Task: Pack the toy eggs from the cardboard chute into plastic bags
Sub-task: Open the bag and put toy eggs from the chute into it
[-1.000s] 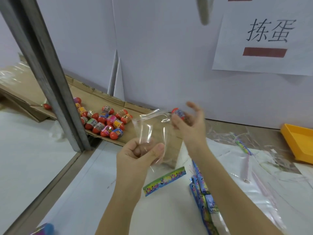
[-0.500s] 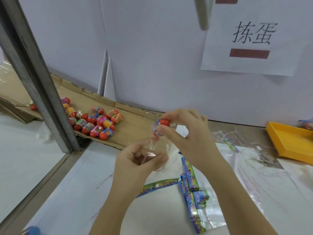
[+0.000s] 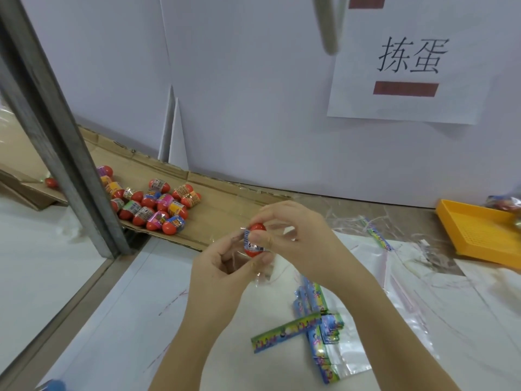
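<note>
A red toy egg (image 3: 254,241) with a blue-white label is pinched in the fingers of my right hand (image 3: 293,235) at the mouth of a small clear plastic bag (image 3: 263,273). My left hand (image 3: 222,266) grips that bag from below, thumb and fingers holding its edge. Both hands meet just above the white table, in front of the cardboard chute (image 3: 220,210). Several more red toy eggs (image 3: 153,203) with coloured wrappers lie in a cluster on the chute at the left.
A grey metal post (image 3: 56,131) slants down at the left. Colourful header strips and empty bags (image 3: 318,328) lie on the table (image 3: 118,320) below my hands. A yellow tray (image 3: 485,232) sits at the right edge. A paper sign (image 3: 408,66) hangs on the white wall.
My right hand brought the egg down from beside the raised bag to its mouth. The bag in my left hand has crumpled lower, and the hands have closed together.
</note>
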Tool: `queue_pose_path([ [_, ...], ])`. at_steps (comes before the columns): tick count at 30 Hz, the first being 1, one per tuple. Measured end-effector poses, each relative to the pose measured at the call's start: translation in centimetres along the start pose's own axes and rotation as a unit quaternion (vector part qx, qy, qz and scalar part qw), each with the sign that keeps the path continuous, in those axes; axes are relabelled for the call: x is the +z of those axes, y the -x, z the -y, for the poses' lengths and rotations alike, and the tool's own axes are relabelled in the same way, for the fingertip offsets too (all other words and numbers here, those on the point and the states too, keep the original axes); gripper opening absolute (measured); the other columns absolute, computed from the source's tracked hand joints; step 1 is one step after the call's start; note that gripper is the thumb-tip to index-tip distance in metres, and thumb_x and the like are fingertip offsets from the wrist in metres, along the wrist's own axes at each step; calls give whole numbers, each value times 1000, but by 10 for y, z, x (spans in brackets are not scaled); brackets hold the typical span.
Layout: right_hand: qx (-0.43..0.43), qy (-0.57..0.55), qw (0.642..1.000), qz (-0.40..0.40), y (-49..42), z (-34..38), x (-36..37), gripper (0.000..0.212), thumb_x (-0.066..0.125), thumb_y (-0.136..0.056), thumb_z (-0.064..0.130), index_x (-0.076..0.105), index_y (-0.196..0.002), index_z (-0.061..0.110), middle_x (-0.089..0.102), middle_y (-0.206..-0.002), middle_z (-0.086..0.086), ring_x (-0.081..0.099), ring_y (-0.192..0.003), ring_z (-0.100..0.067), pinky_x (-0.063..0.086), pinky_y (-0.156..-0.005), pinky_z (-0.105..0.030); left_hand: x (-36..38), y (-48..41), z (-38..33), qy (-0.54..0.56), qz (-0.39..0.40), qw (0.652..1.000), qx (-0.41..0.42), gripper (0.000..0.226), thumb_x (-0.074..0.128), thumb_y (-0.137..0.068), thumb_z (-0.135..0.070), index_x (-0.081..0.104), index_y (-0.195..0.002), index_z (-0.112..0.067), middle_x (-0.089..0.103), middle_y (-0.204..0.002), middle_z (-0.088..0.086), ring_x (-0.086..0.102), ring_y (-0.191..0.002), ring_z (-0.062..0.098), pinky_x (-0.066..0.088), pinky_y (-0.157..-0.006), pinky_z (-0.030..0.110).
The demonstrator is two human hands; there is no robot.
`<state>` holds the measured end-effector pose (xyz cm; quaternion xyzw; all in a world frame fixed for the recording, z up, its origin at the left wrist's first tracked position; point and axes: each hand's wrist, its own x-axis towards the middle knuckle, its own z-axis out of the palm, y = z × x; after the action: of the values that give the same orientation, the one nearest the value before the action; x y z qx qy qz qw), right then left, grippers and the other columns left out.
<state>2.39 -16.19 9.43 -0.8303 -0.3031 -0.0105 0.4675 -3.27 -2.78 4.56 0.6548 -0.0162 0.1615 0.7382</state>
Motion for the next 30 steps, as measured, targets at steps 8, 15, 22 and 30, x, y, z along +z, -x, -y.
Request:
queue_pose_path([
  [8, 38, -148, 987, -49, 0, -3, 0, 15, 75, -81, 14, 69, -86, 27, 68, -79, 13, 60, -63, -1, 45, -61, -16, -4, -2, 5, -8, -84, 996, -39, 84, 82, -58, -24, 48, -135, -34, 77, -90, 1, 72, -78, 31, 59, -66, 31],
  [15, 62, -204, 974, -75, -4, -7, -4, 11, 73, -83, 12, 69, -87, 22, 71, -78, 4, 64, -60, -12, 51, -57, -22, -2, 2, 9, -169, -45, 979, 105, 36, 60, -88, -24, 57, -118, -43, 70, -97, -23, 70, -60, 10, 56, -54, 22],
  [22, 69, -266, 961, -33, -4, -7, -10, 11, 66, -86, 5, 68, -90, 14, 71, -72, 6, 64, -56, -9, 52, -55, -21, -8, -2, 16, -207, -44, 973, 94, 43, 68, -86, -22, 62, -94, -64, 68, -80, -14, 66, -63, 13, 57, -64, 31],
  [30, 84, -303, 949, -7, -2, -11, -15, 19, 68, -76, 28, 71, -92, 18, 72, -76, 1, 64, -63, -12, 53, -61, -22, -9, -1, 18, -231, -15, 968, 98, 28, 63, -87, -30, 63, -109, -48, 64, -75, 6, 62, -61, 19, 53, -59, 23],
])
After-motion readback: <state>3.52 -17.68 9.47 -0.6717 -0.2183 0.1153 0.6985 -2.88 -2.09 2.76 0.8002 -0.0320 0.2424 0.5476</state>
